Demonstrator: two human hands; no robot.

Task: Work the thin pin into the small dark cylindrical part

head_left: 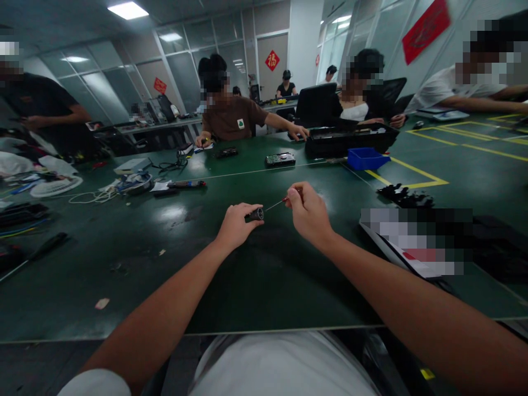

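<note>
My left hand (236, 224) is closed on a small black cylindrical part (257, 214), its round, pale-rimmed end turned to the right. Its exact kind I cannot make out. Gripped in my right hand (307, 209) is a thin screwdriver (275, 206) with a reddish handle mostly hidden by the fingers. The slim metal shaft points left and down toward the round end. Whether the tip touches the part cannot be told. Both hands are above the green table (264, 275).
Ahead lie a hard drive (280, 159), a blue bin (367, 158) and a long black casing (350, 142). A dark pen-like tool (186, 185) and cables (103, 193) are to the left. Black scraps (406, 196) lie to the right. A person in brown (235, 118) sits opposite.
</note>
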